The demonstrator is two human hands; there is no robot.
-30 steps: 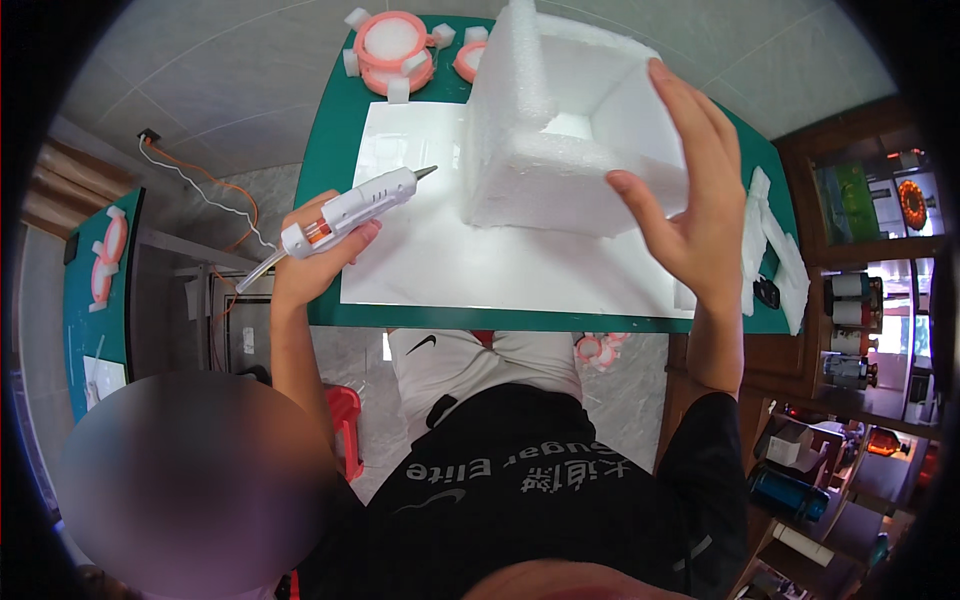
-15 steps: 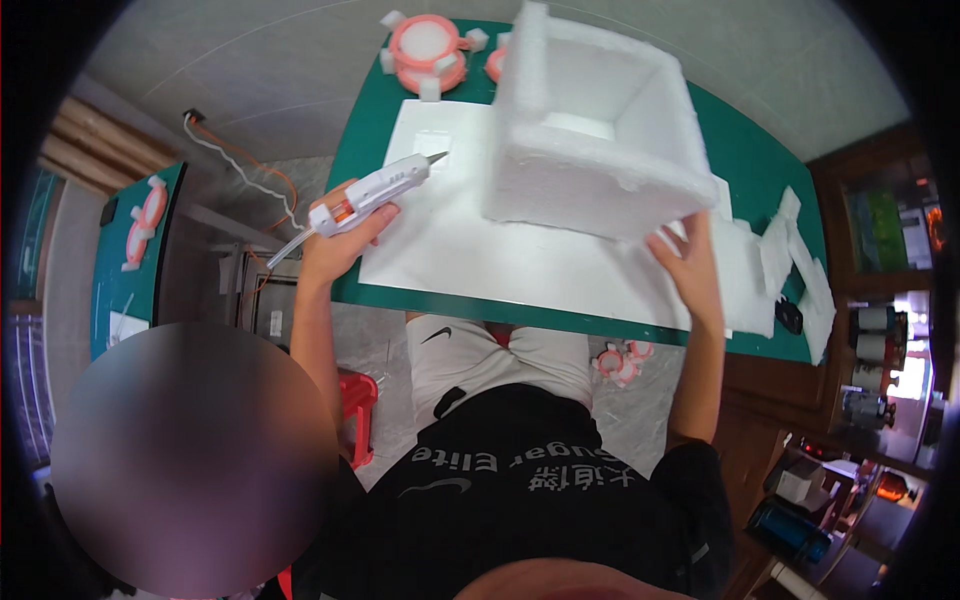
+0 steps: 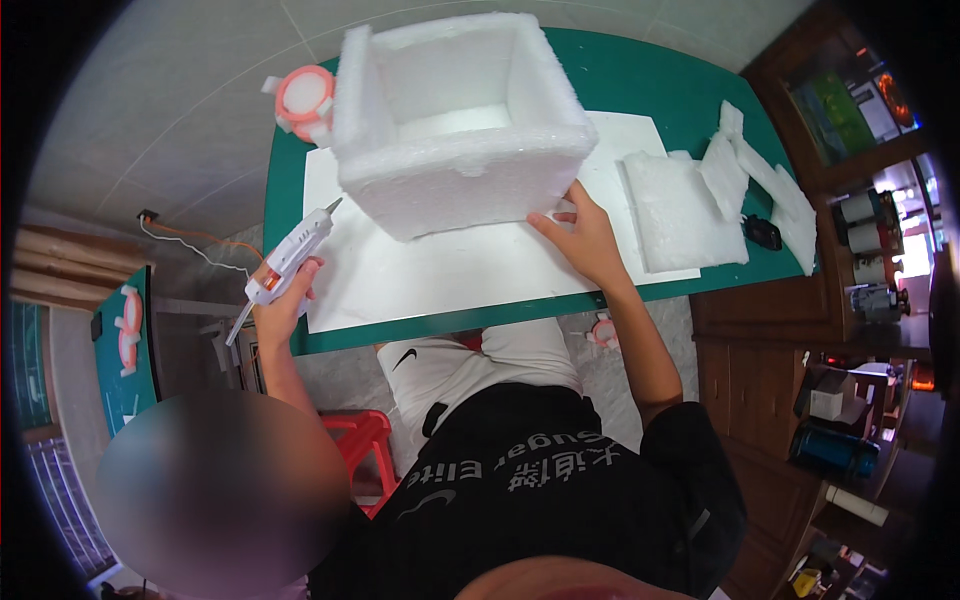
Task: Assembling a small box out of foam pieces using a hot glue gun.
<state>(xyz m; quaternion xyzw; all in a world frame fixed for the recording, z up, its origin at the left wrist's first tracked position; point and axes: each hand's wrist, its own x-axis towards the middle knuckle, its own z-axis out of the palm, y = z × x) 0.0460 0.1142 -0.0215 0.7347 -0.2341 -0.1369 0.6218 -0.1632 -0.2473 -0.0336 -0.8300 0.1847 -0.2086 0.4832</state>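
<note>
My left hand (image 3: 283, 308) is closed around a white hot glue gun (image 3: 292, 252), with a clear glue stick poking out of its rear end. The gun's nozzle points up and right, close to the left side of an open-topped white foam box (image 3: 460, 180). That box stands upright on a large white sheet (image 3: 450, 280). At the box's lower right corner, my right hand (image 3: 585, 240) grips it: the thumb lies at the front bottom edge and the fingers go round the right side, partly hidden.
Pink rings with white foam blocks (image 3: 303, 95) stand at the table's (image 3: 640, 75) far left. Foam pieces (image 3: 685, 215) and a small black object (image 3: 762, 232) lie at right. A red stool (image 3: 370, 440) is below left, wooden shelves (image 3: 850, 330) on the right.
The whole view has turned, so box and sheet appear farther left. The glue gun now points more steeply upward, its nozzle nearer the box. Both hands keep their holds.
</note>
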